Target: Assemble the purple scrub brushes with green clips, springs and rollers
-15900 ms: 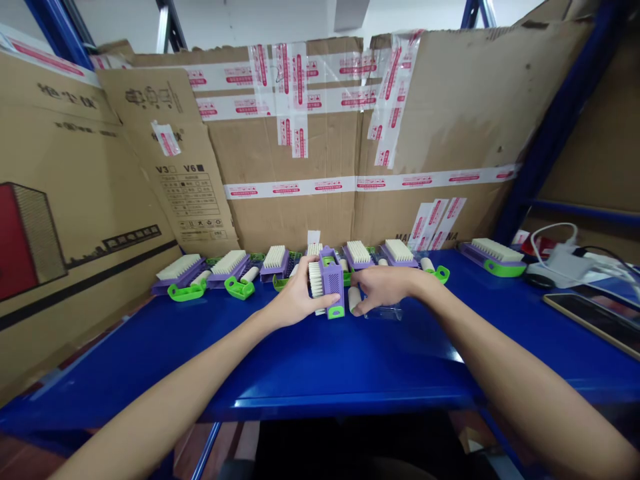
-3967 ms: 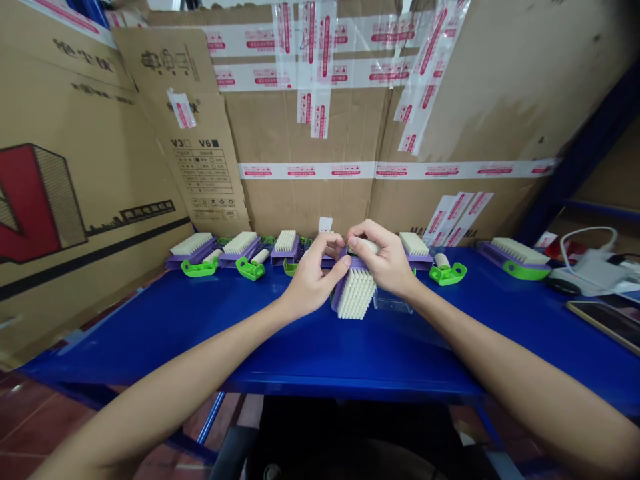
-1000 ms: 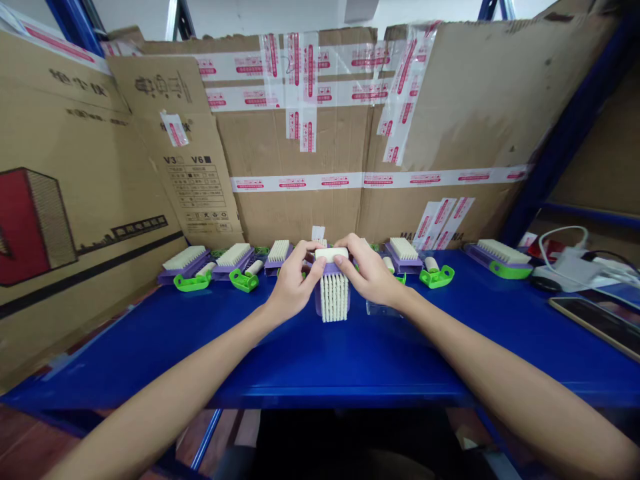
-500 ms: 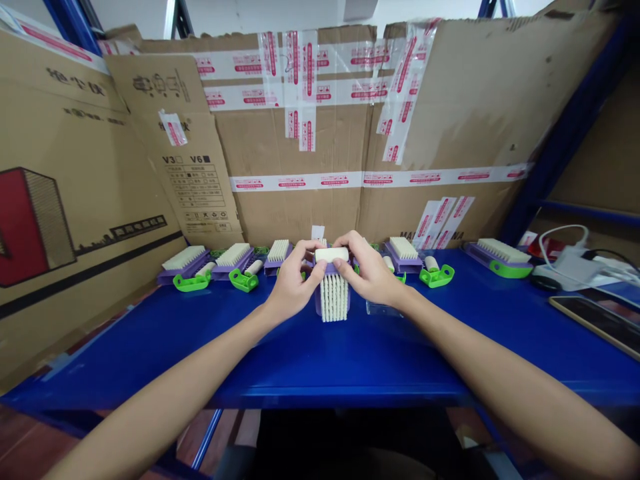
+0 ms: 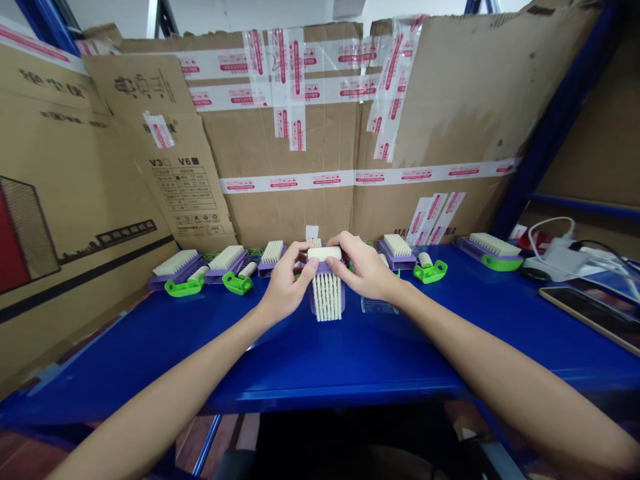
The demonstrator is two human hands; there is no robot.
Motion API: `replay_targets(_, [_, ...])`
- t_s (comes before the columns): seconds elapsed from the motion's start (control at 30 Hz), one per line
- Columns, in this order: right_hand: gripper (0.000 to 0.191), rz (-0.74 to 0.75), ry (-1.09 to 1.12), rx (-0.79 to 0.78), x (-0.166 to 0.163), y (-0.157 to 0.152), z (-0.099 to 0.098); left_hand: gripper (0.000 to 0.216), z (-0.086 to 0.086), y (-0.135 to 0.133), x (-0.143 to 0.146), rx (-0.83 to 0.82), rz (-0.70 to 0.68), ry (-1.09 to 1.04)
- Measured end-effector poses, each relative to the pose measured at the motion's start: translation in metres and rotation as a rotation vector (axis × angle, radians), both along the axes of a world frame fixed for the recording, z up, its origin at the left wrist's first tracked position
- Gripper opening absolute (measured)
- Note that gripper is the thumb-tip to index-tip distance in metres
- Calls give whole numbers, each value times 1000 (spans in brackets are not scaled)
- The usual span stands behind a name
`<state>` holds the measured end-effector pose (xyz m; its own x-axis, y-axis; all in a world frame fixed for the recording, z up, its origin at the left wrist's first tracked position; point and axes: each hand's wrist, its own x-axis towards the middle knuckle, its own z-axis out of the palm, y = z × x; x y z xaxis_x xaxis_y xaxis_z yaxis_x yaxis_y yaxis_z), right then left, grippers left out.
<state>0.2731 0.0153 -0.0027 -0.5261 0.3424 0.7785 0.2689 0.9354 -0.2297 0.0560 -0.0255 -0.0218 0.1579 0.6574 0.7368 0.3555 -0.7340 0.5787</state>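
At the middle of the table stands a purple scrub brush (image 5: pixel 327 297), tilted so its cream bristles face me. A cream roller (image 5: pixel 325 254) lies across its upper end. My left hand (image 5: pixel 287 283) is closed on the left side, thumb pressed near the roller's end. From the other side my right hand (image 5: pixel 365 270) grips the same brush and roller, its thumb below the roller and fingers behind. The fingers hide where roller and purple body meet, so I cannot tell whether they are joined.
Several purple brushes (image 5: pixel 225 260) line the cardboard wall (image 5: pixel 295 207), with loose green brackets (image 5: pixel 237 283) and cream rollers (image 5: pixel 247 270) beside some. A clear plastic piece (image 5: pixel 379 305) lies right of my hands. A phone (image 5: pixel 590 313) and a white charger with cables (image 5: pixel 557 257) are at the right.
The whole view has shifted slightly, so things sit a little further left. Both hands keep their hold on the brush and roller, with hardly any visible movement.
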Motion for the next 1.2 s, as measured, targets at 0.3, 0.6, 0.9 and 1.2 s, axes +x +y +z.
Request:
replay_targets(0.3, [26,-14,-31,28,3,3,4,32,3,-2,2,-8,20,-21])
replay_targets(0.6, [35,-4,-6,-15,1,3,4,36,5,-5,4,38,76,-39])
replay_targets(0.9, [39,-34,-16,-15,-1,1,5,38,6,-5,5,26,68,-30])
replay_targets(1.2, [43,-64,-30,0,-1,2,6,37,6,-5,4,21,51,-29])
